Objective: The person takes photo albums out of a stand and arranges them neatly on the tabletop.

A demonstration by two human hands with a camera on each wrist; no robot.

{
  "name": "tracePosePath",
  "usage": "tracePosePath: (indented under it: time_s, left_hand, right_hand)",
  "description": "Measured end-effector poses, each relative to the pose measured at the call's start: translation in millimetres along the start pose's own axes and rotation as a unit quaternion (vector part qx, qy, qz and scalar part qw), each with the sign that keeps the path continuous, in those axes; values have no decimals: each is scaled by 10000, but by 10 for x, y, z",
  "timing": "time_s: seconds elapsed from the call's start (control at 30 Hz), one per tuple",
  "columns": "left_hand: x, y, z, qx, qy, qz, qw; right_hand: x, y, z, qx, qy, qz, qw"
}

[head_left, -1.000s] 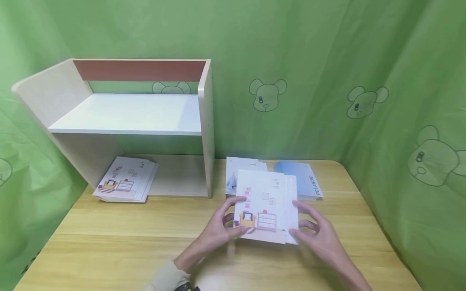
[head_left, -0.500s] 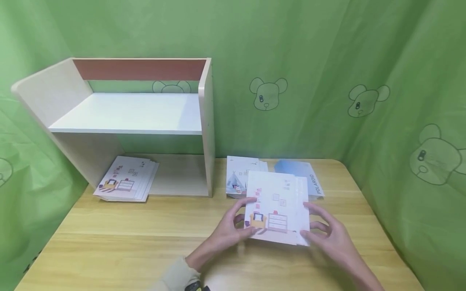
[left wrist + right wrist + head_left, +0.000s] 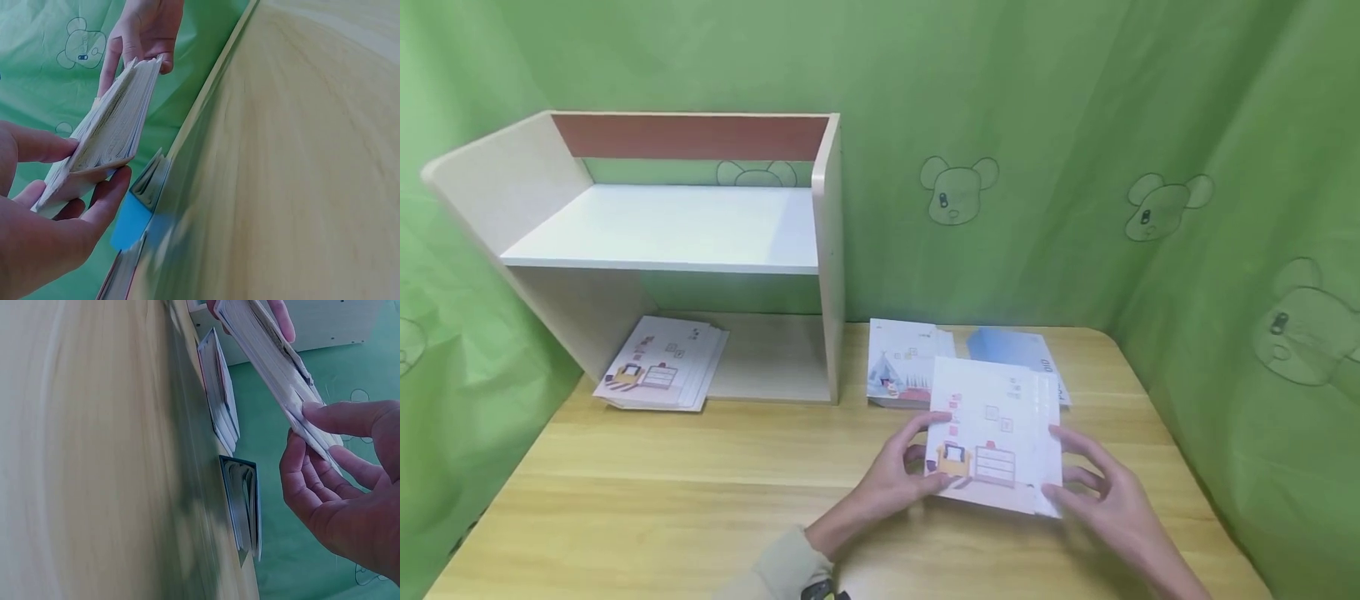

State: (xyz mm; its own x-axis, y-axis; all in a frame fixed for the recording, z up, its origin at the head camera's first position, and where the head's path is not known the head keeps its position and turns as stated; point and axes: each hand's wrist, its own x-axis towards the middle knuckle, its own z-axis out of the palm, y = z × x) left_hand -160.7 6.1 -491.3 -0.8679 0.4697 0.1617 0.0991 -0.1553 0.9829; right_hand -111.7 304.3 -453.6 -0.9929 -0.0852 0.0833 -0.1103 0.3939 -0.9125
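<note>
Both hands hold a small white photo album [image 3: 977,392] with a room drawing on its cover, lifted over the table. My left hand [image 3: 883,479] grips its left edge, thumb on the front cover and fingers behind. On the opposite edge, my right hand [image 3: 1108,496] pinches it between thumb and fingers. Seen edge-on in the left wrist view, the album [image 3: 119,119] is thick with many leaves, slightly fanned. A white album with a tent drawing [image 3: 902,354] and a blue one [image 3: 1009,346] lie behind it, partly covered by it in the head view.
A two-tier wooden shelf [image 3: 658,225] stands at the back left. Its lower tier bears a stack of white albums [image 3: 658,362] with the same room drawing. A green curtain [image 3: 1037,100] closes off the back and sides of the wooden table [image 3: 685,475].
Both hands have carried the album to the right and slightly nearer. It now uncovers more of the tent album and overlaps more of the blue one. The shelf stack stays put.
</note>
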Motion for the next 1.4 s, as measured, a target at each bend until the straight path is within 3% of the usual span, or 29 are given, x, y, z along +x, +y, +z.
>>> tracePosePath:
  time_s: [0.27,0.5,0.67,0.97,1.2,1.4]
  left_hand:
    - [48,-40,116,43,-54,127,9999]
    - [91,-72,206,-96,9,-80,9999]
    - [115,-122,305,-244,-187,-90,9995]
    - [216,-194,525,74,-137,-250,9996]
    - [251,-238,670,195,-70,-470,9987]
    - [229,-277,725,145,-148,-540,9983]
  right_hand:
    - [-29,62,-132,-479,22,-46,9988]
    - [-28,141,-240,-503,-54,-138,9986]
    - [-60,243,-381,-820,-155,-105,9965]
    - [-71,499,-665,-928,-399,-212,9947]
    - [-99,605,-803,-1196,-520,111,9914]
    - [-124,701,-858,-1047,-602,514,9913]
